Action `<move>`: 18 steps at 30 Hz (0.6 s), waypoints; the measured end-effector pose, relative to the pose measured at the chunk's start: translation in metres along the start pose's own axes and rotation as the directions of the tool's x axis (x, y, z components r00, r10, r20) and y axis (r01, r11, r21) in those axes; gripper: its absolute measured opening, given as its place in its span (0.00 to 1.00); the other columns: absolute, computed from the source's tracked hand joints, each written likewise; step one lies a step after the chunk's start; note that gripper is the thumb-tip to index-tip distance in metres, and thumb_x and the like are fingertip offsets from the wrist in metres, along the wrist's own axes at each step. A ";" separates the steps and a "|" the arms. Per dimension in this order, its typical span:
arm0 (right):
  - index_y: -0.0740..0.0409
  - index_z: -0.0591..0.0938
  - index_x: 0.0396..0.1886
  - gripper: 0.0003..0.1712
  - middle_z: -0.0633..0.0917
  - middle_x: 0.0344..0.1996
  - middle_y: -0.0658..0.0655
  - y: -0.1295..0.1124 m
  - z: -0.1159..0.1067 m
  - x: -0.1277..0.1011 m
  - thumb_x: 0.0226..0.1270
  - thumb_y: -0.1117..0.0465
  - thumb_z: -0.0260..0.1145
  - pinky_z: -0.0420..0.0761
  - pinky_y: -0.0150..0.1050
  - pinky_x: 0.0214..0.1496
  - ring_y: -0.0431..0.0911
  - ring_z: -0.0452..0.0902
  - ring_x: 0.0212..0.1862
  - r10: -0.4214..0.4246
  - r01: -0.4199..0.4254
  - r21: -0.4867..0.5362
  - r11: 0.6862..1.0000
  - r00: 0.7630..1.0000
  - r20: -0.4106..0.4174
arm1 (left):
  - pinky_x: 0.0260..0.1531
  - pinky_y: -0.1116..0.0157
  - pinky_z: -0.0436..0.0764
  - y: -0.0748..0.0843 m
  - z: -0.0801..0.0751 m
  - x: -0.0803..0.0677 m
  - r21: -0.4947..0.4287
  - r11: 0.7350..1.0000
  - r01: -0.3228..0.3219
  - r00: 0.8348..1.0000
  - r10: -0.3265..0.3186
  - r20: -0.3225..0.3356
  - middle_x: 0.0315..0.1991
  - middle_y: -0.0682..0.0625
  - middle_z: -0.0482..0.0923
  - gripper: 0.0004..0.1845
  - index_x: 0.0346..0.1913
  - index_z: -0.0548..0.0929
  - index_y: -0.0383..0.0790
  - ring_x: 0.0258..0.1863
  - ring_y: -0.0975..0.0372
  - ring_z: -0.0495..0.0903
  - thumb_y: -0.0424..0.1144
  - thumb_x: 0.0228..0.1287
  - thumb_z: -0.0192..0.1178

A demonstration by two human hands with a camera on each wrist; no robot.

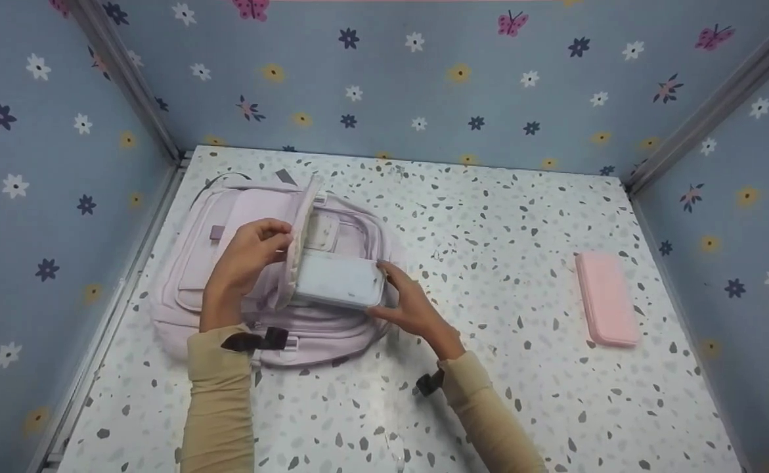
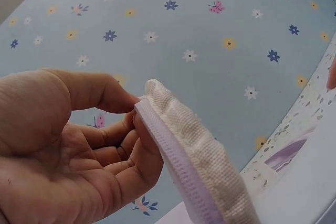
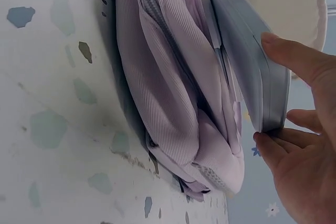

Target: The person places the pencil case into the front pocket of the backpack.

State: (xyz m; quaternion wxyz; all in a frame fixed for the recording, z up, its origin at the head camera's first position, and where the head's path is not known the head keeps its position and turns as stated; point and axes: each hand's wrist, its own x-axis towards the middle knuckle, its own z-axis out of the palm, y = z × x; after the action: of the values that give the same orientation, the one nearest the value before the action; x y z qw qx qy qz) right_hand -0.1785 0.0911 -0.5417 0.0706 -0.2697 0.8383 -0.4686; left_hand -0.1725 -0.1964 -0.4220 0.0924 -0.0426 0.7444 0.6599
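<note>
A lilac backpack (image 1: pixel 184 266) lies flat at the left of the speckled table, its front pocket opened. My left hand (image 1: pixel 236 259) pinches the edge of the pocket flap (image 1: pixel 300 236) between thumb and fingers and holds it raised; the left wrist view shows the flap's pale lining (image 2: pixel 194 140). A pale blue hard case (image 1: pixel 338 279) is partly inside the pocket, its left end hidden behind the flap. My right hand (image 1: pixel 414 307) grips the case's outer end, and in the right wrist view the thumb and fingers (image 3: pixel 294 59) hold opposite edges of it.
A pink case (image 1: pixel 607 299) lies by itself at the right of the table (image 1: pixel 489 263). Blue panels with flowers and butterflies (image 1: pixel 410 85) border the table at the back and both sides. A small pale item (image 1: pixel 322 232) shows inside the pocket above the blue case.
</note>
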 end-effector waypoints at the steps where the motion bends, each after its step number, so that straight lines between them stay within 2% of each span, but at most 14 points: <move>1: 0.64 0.58 0.72 0.51 0.64 0.70 0.62 -0.001 0.002 0.003 0.52 0.57 0.76 0.63 0.40 0.71 0.54 0.61 0.70 -0.002 0.002 -0.005 1.000 1.000 0.005 | 0.40 0.71 0.81 0.000 0.000 0.000 -0.005 1.000 -0.003 1.000 0.003 0.000 0.41 0.48 0.72 0.15 0.53 0.71 0.25 0.39 0.65 0.75 0.32 0.69 0.50; 11: 0.61 0.60 0.71 0.53 0.67 0.68 0.61 -0.013 0.026 0.036 0.50 0.54 0.77 0.64 0.39 0.71 0.51 0.65 0.69 -0.036 0.037 -0.070 0.997 0.999 0.023 | 0.40 0.70 0.81 0.000 0.005 0.001 -0.031 0.999 -0.011 1.000 0.011 -0.005 0.40 0.47 0.72 0.14 0.52 0.71 0.24 0.39 0.64 0.76 0.31 0.69 0.50; 18: 0.60 0.59 0.72 0.53 0.67 0.69 0.57 -0.021 0.040 0.050 0.49 0.54 0.77 0.61 0.39 0.73 0.48 0.62 0.70 -0.025 0.029 -0.081 0.996 0.999 0.047 | 0.40 0.70 0.81 -0.001 0.005 0.001 -0.039 0.999 -0.005 1.000 0.004 -0.011 0.41 0.47 0.72 0.14 0.52 0.71 0.24 0.40 0.64 0.76 0.32 0.69 0.51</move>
State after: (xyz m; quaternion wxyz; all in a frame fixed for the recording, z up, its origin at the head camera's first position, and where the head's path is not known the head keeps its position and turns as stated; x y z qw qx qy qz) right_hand -0.1980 0.0264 -0.5397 0.0723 -0.2942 0.8512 -0.4285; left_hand -0.1733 -0.1917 -0.4240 0.0859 -0.0465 0.7320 0.6742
